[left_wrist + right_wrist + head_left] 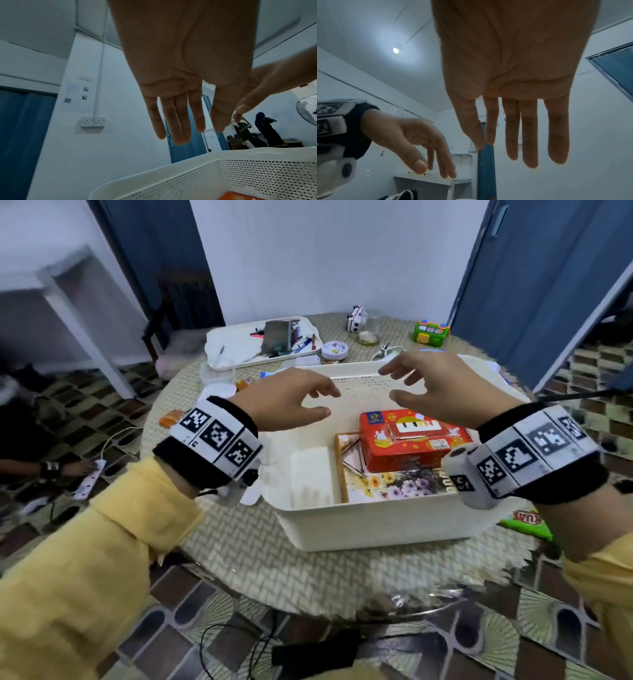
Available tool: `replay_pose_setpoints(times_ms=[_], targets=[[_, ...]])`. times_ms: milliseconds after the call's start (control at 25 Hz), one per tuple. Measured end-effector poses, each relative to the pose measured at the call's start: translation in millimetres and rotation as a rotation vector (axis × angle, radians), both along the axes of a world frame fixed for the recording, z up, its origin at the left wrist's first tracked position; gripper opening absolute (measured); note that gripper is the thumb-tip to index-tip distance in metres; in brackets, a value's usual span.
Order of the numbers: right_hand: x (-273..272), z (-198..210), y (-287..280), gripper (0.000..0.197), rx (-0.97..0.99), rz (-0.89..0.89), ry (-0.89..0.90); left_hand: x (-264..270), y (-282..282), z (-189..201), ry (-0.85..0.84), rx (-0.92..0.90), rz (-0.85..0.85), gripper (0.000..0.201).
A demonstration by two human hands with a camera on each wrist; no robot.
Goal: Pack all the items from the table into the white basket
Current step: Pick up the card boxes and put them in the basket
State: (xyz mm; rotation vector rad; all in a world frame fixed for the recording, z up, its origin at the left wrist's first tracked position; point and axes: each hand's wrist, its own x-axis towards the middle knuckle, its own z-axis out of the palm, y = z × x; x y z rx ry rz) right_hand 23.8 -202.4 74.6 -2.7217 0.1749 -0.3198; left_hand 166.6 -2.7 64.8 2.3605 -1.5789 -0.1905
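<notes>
From the head view, the white basket (373, 525), perforated plastic, sits on the woven round table (274, 563) with a glossy red box (411, 440) inside; left hand (284, 402) and right hand (445, 385) hover above, loose, holding nothing. Left wrist: fingers (178, 121) straight over the mesh wall. Right wrist: fingers (529, 135) spread, empty.

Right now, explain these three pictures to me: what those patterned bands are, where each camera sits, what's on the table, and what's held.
A person wears cameras on the head and both wrists; the checkered wristbands carry the wrist ones. The head view looks down on a round table. Each wrist view looks up along a palm. The left hand and right hand hover open above the white basket, holding nothing. Inside lies a red box on a flowered board. A white tray and a green toy remain on the table.
</notes>
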Motion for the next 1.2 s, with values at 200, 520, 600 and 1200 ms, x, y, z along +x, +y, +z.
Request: replay_pose_setpoints(times_ms=[200, 520, 600, 1200], targets=[[-46, -23, 63, 0.023, 0.111, 0.114, -0.070, -41, 76, -25, -0.075, -0.039, 0.176, 0.031], [-110, -103, 151, 0.018, 0.220, 0.154, 0.181, -117, 202, -110, 0.111, 0.009, 0.390, 0.040], [-113, -129, 170, 0.019, 0.208, 0.158, 0.286, -136, 220, -132, 0.171, 0.086, 0.410, 0.040], [-16, -225, 289, 0.032, 0.181, 0.298, 0.646, -91, 336, -208, 0.421, 0.311, 0.627, 0.039]])
